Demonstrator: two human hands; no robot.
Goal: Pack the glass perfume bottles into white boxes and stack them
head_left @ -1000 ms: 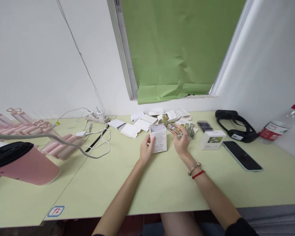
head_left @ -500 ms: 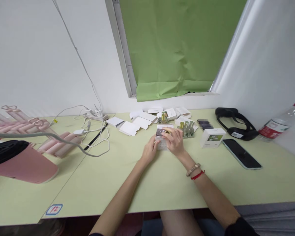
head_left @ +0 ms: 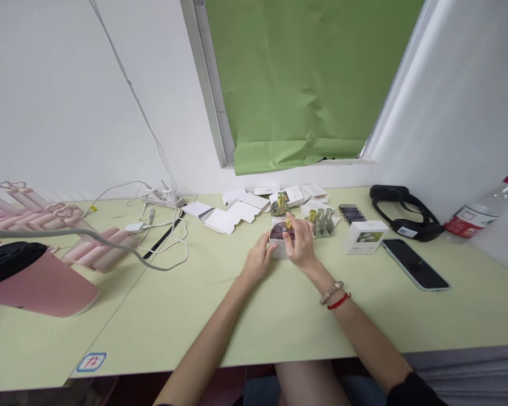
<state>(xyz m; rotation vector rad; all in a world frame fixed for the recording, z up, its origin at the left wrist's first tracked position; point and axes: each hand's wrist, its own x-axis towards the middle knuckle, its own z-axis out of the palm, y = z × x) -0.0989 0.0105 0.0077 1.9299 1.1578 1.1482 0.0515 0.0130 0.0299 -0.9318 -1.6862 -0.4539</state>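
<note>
Bottle [head_left: 281, 232] at the box's [head_left: 279, 253] mouth, btwn fingers and thumb of the R hand [head_left: 302, 243], the nearer hand; gold cap [head_left: 288, 224] at its fingertips, long axis unclear. Those fingers curl, thumb apart; can't tell if they pinch. L hand [head_left: 257, 259] grips box's L side, thumb in front. Beyond R fingertips, another bottle [head_left: 280, 208]; clear bottles [head_left: 320, 225] R of them.

Black sleeves [head_left: 415, 389] | beige beaded bracelet [head_left: 332, 292] | thin red cord bracelet [head_left: 339, 301]
</note>
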